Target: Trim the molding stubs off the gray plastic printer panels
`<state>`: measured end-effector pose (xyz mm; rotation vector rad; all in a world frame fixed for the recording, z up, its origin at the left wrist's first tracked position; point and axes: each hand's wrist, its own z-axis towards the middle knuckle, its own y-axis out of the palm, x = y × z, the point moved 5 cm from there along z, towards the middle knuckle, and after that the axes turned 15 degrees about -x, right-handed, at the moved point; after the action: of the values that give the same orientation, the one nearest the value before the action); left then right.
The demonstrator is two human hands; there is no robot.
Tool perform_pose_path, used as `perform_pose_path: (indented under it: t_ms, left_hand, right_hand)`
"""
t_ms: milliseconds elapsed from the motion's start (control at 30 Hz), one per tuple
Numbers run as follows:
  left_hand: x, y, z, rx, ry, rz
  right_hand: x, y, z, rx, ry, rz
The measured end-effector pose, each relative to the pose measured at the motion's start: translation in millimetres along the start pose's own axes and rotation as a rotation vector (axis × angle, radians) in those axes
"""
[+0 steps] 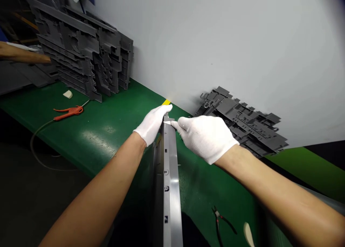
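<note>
A long grey plastic panel (170,161) stands on edge in front of me, its narrow side with small slots and holes facing up. My left hand (154,122), in a white glove, is closed around the panel's far end. My right hand (207,135), also gloved in white, grips a knife (168,122) whose pointed blade lies across the panel's upper edge near the left fingers. The fingers of the right hand cover the knife's handle.
Several dark grey moulded panels (81,49) lean at the back left, with another person's arm (24,54) beside them. Similar panels (237,117) rest against the white wall (229,42). An orange air blow gun (68,112) and black-handled nippers (217,214) lie on the green table (107,139).
</note>
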<state>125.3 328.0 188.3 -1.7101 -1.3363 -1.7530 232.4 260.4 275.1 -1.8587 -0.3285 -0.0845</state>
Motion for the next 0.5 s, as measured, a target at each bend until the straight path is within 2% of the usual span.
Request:
perform_pose_path:
  t_ms: [500]
  left_hand:
    - [-1.7, -1.5, 1.2, -0.028, 0.001, 0.015]
  right_hand:
    - [0.9, 6.6, -1.3, 0.015, 0.021, -0.059]
